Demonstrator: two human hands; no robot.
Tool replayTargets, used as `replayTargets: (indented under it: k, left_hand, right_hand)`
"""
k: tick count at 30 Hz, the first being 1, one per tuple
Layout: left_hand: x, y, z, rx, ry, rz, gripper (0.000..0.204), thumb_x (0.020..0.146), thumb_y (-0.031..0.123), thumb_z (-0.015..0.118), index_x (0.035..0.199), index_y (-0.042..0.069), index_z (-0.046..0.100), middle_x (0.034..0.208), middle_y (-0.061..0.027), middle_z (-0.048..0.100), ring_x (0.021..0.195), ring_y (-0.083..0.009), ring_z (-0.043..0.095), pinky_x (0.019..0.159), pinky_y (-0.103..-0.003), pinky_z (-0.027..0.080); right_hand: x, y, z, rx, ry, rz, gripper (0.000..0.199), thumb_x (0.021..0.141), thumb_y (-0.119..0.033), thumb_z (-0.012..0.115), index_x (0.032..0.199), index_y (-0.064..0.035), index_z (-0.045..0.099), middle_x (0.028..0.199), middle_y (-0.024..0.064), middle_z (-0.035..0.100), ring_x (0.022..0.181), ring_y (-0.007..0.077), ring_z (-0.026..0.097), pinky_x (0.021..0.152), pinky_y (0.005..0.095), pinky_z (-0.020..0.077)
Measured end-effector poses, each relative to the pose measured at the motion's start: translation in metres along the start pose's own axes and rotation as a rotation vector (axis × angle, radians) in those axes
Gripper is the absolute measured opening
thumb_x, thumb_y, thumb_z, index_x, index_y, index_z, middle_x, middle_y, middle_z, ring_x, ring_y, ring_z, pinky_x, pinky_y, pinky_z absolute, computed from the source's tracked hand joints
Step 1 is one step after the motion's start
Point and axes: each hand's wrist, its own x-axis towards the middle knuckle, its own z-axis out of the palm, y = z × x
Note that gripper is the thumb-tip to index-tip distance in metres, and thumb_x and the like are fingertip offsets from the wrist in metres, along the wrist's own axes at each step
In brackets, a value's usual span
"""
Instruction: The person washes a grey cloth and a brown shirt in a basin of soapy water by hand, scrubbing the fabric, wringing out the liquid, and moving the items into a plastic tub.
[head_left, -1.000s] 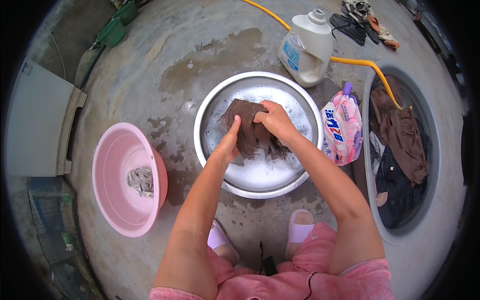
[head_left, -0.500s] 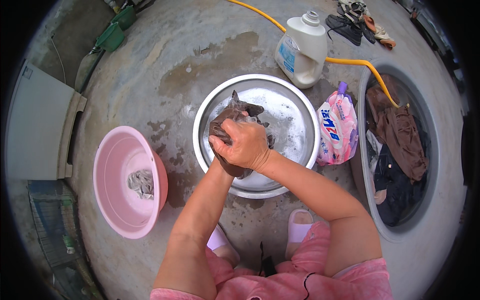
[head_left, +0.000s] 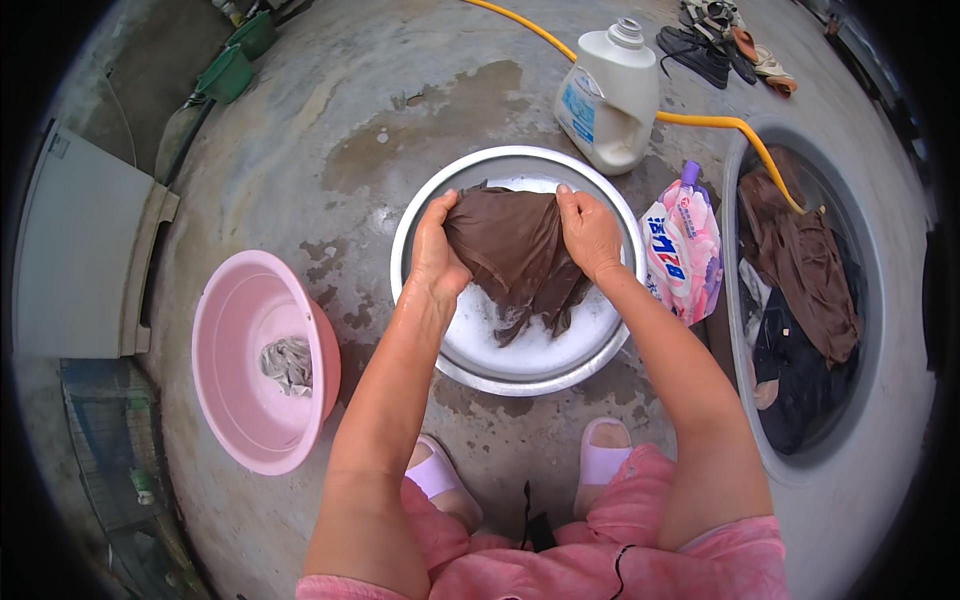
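Note:
A wet brown cloth (head_left: 512,240) hangs spread between my hands over a round metal basin (head_left: 520,384) of sudsy water. My left hand (head_left: 437,245) is closed on its upper left edge, thumb toward the top. At the upper right edge, my right hand (head_left: 588,228) pinches the cloth between thumb and fingers. The lower end of the cloth falls in folds to the foam (head_left: 485,335). Whether the cloth is a whole garment, I cannot tell.
Left of the basin stands a pink tub (head_left: 212,375) with a crumpled grey cloth (head_left: 287,365). Behind are a white jug (head_left: 628,90) and a detergent pouch (head_left: 684,245). A grey tub (head_left: 872,330) with dark laundry and a yellow hose (head_left: 745,125) is at right; shoes (head_left: 715,50) lie beyond.
The brown cloth was bunched up between my two hands, pressed together. Now my hands have moved apart, left and right, and the cloth is opened out between them.

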Motion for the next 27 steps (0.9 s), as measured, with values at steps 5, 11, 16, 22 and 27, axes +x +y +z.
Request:
replayTargets:
  k: [5, 11, 16, 22, 27]
  left_hand:
    - [0.033, -0.002, -0.06, 0.042, -0.001, -0.058, 0.054, 0.087, 0.035, 0.05, 0.123, -0.003, 0.04, 0.123, -0.0219, 0.046, 0.116, -0.0302, 0.045, 0.099, -0.044, 0.034]
    - [0.03, -0.003, -0.07, 0.607, 0.275, -0.072, 0.077, 0.081, 0.047, 0.055, 0.134, -0.001, 0.027, 0.136, -0.0268, 0.028, 0.125, -0.0364, 0.032, 0.1, -0.055, 0.024]
    - [0.034, -0.018, -0.081, 0.816, 0.303, -0.229, 0.071, 0.08, 0.047, 0.056, 0.131, 0.002, 0.035, 0.132, -0.019, 0.037, 0.12, -0.0307, 0.038, 0.096, -0.048, 0.031]
    - [0.026, -0.049, -0.066, 1.096, 0.096, -0.373, 0.078, 0.08, 0.054, 0.055, 0.132, -0.001, 0.034, 0.135, -0.0166, 0.036, 0.125, -0.0282, 0.034, 0.1, -0.042, 0.028]
    - [0.034, -0.065, -0.089, 0.873, 0.045, -0.429, 0.086, 0.078, 0.06, 0.054, 0.134, -0.001, 0.03, 0.136, -0.0151, 0.035, 0.128, -0.0265, 0.028, 0.104, -0.04, 0.021]
  right_hand:
    - [0.001, 0.011, -0.007, 0.044, -0.104, 0.048, 0.046, 0.086, -0.045, 0.049, 0.079, 0.0001, 0.058, 0.072, 0.0201, 0.059, 0.073, 0.0364, 0.057, 0.067, 0.0402, 0.043]
    - [-0.032, 0.023, 0.008, -0.455, -0.277, -0.333, 0.063, 0.078, -0.05, 0.058, 0.13, -0.0209, 0.04, 0.132, 0.0202, 0.037, 0.124, 0.034, 0.033, 0.094, 0.0536, 0.0306]
    - [-0.053, 0.012, 0.019, -0.652, -0.652, -0.283, 0.088, 0.068, -0.054, 0.067, 0.14, -0.0287, 0.023, 0.146, 0.0199, 0.007, 0.133, 0.042, 0.007, 0.1, 0.0648, 0.0121]
    - [-0.051, 0.034, 0.058, -0.671, -0.863, -0.275, 0.071, 0.075, -0.027, 0.06, 0.139, -0.027, 0.028, 0.146, 0.0157, 0.015, 0.131, 0.0373, 0.019, 0.098, 0.0637, 0.0165]
    - [-0.027, 0.053, 0.064, -0.125, -0.699, 0.024, 0.045, 0.074, -0.005, 0.049, 0.118, -0.0167, 0.056, 0.112, 0.0158, 0.057, 0.104, 0.0334, 0.053, 0.092, 0.0397, 0.039]
